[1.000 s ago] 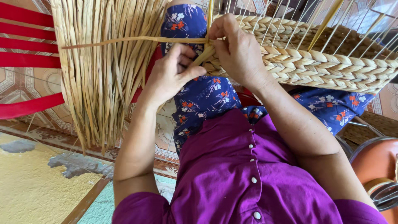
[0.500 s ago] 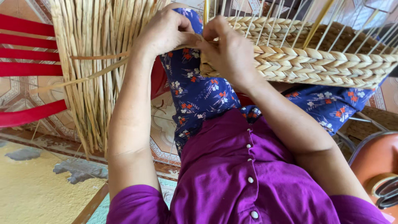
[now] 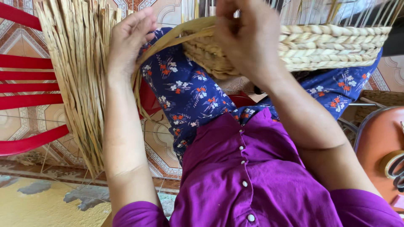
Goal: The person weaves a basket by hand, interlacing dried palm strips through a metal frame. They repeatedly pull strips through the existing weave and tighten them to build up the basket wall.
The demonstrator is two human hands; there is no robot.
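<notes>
1. Straw strand point(image 3: 168, 40), flat and pale, arcs from my left hand point(image 3: 128, 40) at 10 o'clock across to the woven basket rim point(image 3: 320, 46) at 1 o'clock, above the blue floral lap point(image 3: 189, 92).
2. Left hand: fingers curled and pressed on the strand's near end, right against the loose straw bundle point(image 3: 80, 75) that hangs at 9 o'clock.
3. Right hand point(image 3: 246, 38): back of it faces me, over the basket's near edge at 12 o'clock. I cannot tell how its fingers sit; they are hidden behind the hand.
4. Handling, my judgement: strand looks light, limp along its length, dry enough to crease or split if folded sharply. Best taken flat between thumb and fingertips, close to the weave, so it stays taut.
5. Basket rim looks stiff and braided; upright stakes point(image 3: 362, 12) above it look thin and springy.
6. Around: red chair slats point(image 3: 25, 80) at 9 o'clock, patterned tile floor point(image 3: 158, 143) below, orange stool point(image 3: 374, 147) at 4 o'clock.
</notes>
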